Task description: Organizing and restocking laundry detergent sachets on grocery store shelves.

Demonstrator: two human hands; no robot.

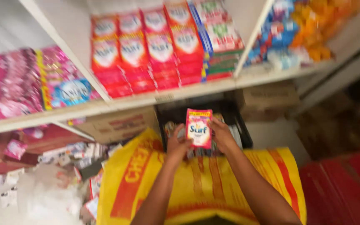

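Gripping: a red packet (198,128) is pinched upright between left hand (177,146) and right hand (222,135), over a yellow sack (205,183).
Blurred: shelf (146,101) goods.
Hidden: black crate (234,121), mostly covered.

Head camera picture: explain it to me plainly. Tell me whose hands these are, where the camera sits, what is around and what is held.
There is no machine here, just a person working with bare hands. The one picture comes from a camera worn on the person's head, looking down and forward at a shop shelf. The left hand and the right hand together hold up a small red and pink soap-powder sachet. Beneath the forearms lies a large yellow woven sack with red stripes. Behind the sachet is a black plastic crate. On the white shelf above stand rows of similar red packets, with pink packets to the left. The picture is blurred, so finer detail is unclear.
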